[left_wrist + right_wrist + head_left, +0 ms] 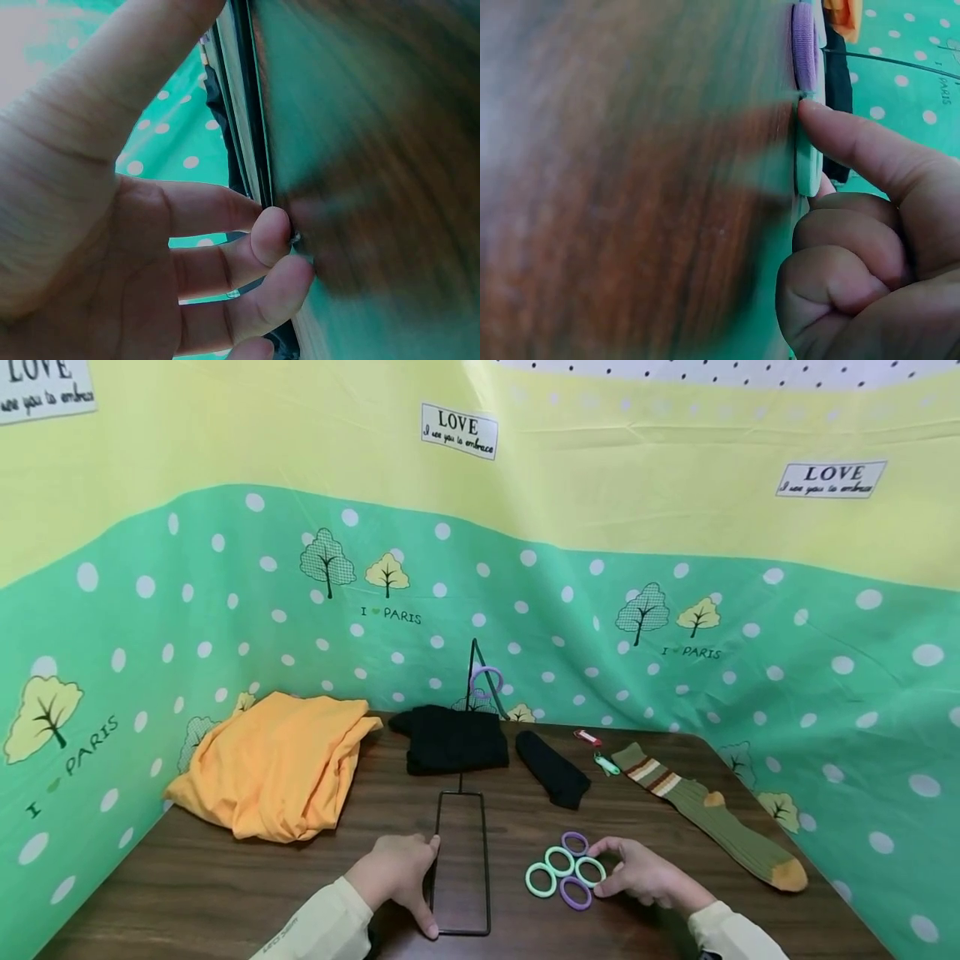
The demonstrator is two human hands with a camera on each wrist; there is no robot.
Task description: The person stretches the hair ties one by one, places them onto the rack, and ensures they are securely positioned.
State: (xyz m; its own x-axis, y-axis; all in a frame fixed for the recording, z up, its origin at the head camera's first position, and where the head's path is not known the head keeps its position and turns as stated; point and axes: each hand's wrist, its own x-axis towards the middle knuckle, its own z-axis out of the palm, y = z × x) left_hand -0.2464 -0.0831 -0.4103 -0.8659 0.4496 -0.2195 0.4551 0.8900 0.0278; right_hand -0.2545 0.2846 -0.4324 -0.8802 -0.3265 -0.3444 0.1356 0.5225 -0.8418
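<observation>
A black wire stand [487, 860] has a flat rectangular base lying on the table, and a purple hair tie [486, 669] hangs on its slanted upper arm. My left hand [401, 872] holds the base along its left side, thumb at the near corner; bent fingertips [271, 236] meet the wire in the left wrist view. To the right, mint and purple hair ties lie in a cluster. My right hand [637, 872] pinches the rightmost mint hair tie [602, 872] between thumb and forefinger. In the right wrist view that mint tie [808, 161] appears edge-on beside a purple one [804, 49], other fingers curled.
Orange cloth [277, 768] lies heaped at the back left. Folded black cloth [457, 742] sits around the stand's upright, beside a black sock-like piece [551, 768]. Red [587, 737] and green tags [606, 764] lie near an olive striped sock [712, 818]. A patterned curtain [525, 610] borders the table.
</observation>
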